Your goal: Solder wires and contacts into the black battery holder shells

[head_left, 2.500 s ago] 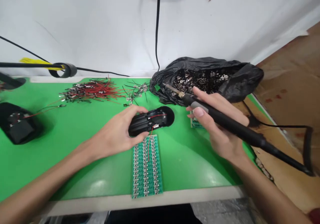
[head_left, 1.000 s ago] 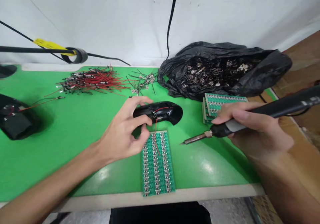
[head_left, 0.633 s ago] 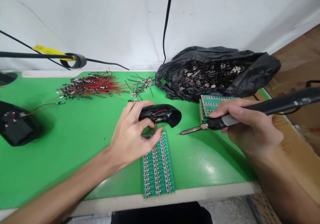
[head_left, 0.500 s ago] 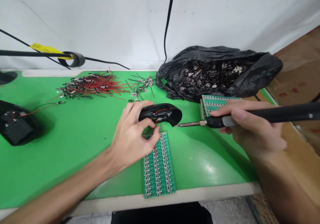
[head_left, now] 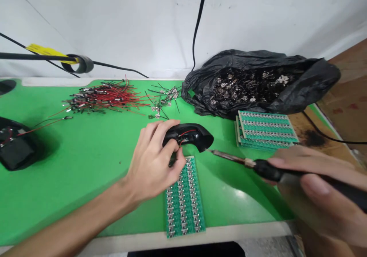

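My left hand is closed around the near end of a black plastic housing with red wire inside, lying on the green table. Its thumb and fingers pinch at the housing just above a green circuit-board panel. My right hand grips a black soldering iron at the lower right. The iron's metal tip points left and sits close to the housing's right end.
A black plastic bag of small metal parts lies at the back right, a stack of green boards in front of it. Red and black wires are heaped at the back left. Another black housing sits at the left edge.
My right hand dropped lower and nearer to me, tilting the iron so that its tip now points up-left at the housing. My left hand stayed closed on the housing.
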`<state>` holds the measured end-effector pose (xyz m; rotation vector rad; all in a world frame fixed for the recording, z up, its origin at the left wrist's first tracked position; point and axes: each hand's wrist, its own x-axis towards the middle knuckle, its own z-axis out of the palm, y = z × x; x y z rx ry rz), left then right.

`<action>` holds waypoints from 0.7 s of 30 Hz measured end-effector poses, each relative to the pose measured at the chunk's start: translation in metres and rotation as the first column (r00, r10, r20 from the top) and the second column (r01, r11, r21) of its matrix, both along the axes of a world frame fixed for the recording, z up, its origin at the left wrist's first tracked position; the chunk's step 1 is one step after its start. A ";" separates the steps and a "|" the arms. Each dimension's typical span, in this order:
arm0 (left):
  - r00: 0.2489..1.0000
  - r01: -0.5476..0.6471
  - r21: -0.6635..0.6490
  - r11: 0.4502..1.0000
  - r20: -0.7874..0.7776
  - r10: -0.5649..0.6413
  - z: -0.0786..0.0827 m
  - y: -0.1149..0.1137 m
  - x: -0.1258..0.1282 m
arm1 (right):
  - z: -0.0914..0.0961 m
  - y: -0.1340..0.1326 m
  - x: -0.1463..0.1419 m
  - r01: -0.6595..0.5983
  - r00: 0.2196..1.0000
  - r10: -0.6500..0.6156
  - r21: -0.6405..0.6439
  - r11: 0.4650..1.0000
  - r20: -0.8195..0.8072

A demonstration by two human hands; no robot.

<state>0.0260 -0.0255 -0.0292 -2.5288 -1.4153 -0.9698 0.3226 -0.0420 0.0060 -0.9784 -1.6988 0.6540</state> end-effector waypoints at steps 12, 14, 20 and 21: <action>1.000 -0.021 0.019 1.000 0.001 0.021 -0.001 0.002 -0.001 | -0.024 0.045 -0.032 -0.292 0.907 0.249 0.082 0.953 0.341; 0.999 -0.025 0.000 1.000 0.024 0.025 -0.001 0.003 -0.002 | -0.031 0.053 -0.038 -0.354 0.885 0.312 0.064 0.933 0.345; 0.991 0.018 -0.129 0.991 0.134 -0.001 0.000 0.002 0.000 | -0.050 0.065 -0.051 -0.361 0.904 0.331 0.066 0.930 0.270; 0.990 0.025 -0.140 0.990 0.139 -0.006 0.001 0.002 0.001 | -0.051 0.065 -0.051 -0.357 0.908 0.329 0.065 0.932 0.260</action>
